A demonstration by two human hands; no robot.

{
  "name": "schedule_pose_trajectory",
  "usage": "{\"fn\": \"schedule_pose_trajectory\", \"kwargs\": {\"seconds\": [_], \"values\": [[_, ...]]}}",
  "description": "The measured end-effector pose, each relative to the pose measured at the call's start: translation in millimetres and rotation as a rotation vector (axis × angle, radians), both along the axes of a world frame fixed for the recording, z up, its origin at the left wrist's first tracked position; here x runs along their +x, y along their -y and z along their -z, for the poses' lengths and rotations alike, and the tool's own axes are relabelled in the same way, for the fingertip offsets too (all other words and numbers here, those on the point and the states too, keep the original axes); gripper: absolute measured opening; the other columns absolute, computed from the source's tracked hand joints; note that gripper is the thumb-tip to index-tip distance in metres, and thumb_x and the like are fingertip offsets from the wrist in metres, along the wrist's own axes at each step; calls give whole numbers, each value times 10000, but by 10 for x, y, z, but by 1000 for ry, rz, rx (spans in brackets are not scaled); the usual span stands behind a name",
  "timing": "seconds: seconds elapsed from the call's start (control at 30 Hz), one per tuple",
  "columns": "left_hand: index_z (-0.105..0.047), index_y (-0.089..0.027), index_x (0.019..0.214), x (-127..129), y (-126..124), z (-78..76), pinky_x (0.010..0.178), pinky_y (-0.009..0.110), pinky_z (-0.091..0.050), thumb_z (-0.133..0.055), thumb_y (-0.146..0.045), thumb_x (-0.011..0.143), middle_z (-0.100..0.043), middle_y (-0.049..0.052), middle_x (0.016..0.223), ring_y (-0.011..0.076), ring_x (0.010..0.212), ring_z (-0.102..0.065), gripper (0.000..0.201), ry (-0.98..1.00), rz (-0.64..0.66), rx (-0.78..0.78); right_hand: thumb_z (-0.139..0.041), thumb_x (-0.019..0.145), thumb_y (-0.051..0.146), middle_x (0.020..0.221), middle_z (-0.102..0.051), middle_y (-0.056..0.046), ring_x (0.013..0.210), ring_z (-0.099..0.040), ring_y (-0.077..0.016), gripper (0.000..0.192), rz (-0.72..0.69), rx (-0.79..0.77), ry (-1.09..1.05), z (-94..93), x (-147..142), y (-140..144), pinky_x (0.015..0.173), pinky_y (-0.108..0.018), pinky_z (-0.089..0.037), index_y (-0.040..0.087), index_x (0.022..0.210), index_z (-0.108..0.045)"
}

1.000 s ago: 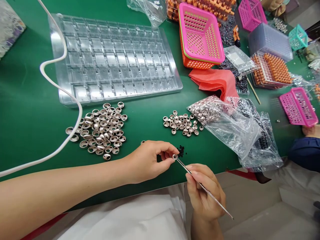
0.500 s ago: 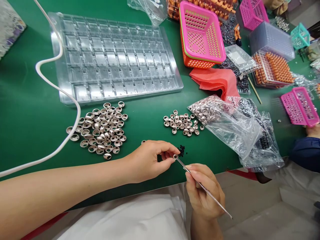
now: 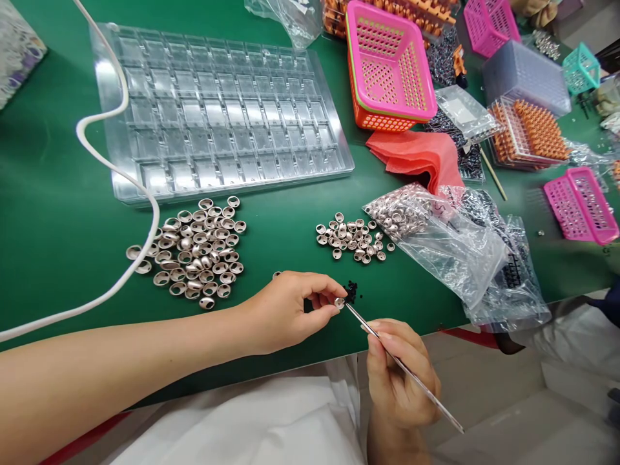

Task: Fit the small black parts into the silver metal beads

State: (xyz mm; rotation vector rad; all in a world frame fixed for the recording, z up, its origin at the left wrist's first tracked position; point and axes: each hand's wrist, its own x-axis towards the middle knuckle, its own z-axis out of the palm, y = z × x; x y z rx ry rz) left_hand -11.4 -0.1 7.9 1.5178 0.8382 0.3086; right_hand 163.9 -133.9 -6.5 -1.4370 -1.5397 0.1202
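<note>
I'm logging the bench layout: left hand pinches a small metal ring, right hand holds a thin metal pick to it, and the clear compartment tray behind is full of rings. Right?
Not quite. The head view shows the clear compartment tray empty; the loose rings lie heaped on the green table before it. The left hand, small metal ring, right hand and thin metal pick are right.

The black bits (image 3: 351, 292) by the desk's near edge are too small to identify; the patterned box (image 3: 17, 51) at the far left corner is cut off.

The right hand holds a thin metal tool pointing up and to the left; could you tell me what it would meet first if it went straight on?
The right hand aims its metal tool at the small metal ring pinched by the left hand. The tip looks almost touching already, though depth is unclear.
</note>
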Motion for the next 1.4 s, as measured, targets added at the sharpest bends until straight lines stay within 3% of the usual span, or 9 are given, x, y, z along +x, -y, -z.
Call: {"fn": "schedule_pose_trajectory", "kwargs": {"seconds": [0.13,0.43,0.67,1.4], "values": [[-772,-173,1011,1,2,-4,677,204,-545,-641,-267,862,-767,12,820,133,715,-686,219,7,2,-23,-660,868,-32,1000,-714,-67,891,-727,-185,341,-12,49,-18,14,-17,-29,659,-346,-670,161,1148,-636],[-776,-189,990,-4,1,-1,679,203,-530,-656,-243,861,-755,6,821,129,719,-673,184,13,-2,-25,-656,894,23,1014,-704,-53,885,-736,-192,311,-2,-21,29,-18,36,38,675,-369,-676,202,1145,-615],[-775,-170,1004,2,-6,-2,686,198,-522,-659,-230,867,-754,5,829,126,732,-675,189,-2,1,-40,-646,876,-33,990,-706,-71,867,-727,-182,298,29,121,-19,-6,-23,-32,636,-336,-666,138,1120,-647],[-769,-144,999,2,1,-8,685,193,-535,-673,-200,864,-759,19,836,122,724,-681,175,29,6,4,-670,822,-77,1032,-727,-83,911,-732,-196,387,-75,31,15,3,1,-11,676,-338,-663,132,1148,-659]]}}
